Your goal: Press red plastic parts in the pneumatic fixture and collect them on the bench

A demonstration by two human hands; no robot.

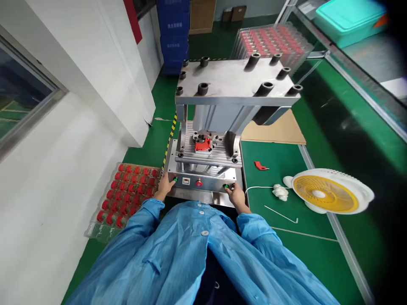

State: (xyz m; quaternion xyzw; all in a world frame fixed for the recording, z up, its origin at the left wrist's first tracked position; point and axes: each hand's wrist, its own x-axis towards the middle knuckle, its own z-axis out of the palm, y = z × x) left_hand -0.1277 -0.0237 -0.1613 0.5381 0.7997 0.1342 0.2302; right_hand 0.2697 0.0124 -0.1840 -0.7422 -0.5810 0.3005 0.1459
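Observation:
A metal press machine (237, 78) stands in front of me, with a red part (202, 145) seated in the fixture on its ribbed bed. My left hand (164, 185) is at the left end of the front control panel (210, 183), its thumb on the left green button (175, 179). At the panel's right end, my right hand (237, 195) has its thumb on the right green button (226, 186). Both hands hold nothing, thumbs apart from the fingers; some fingertips are hidden. Between the buttons are a small counter display (186, 181) and a red button (199, 183).
A clear tray of red parts (127, 190) lies left. To the right are a loose red part (260, 165), a hex key (281, 214), a bundled white cord (280, 192) and a yellow-and-white fan (330, 190). Cardboard (275, 129) and stacked trays (273, 42) are behind.

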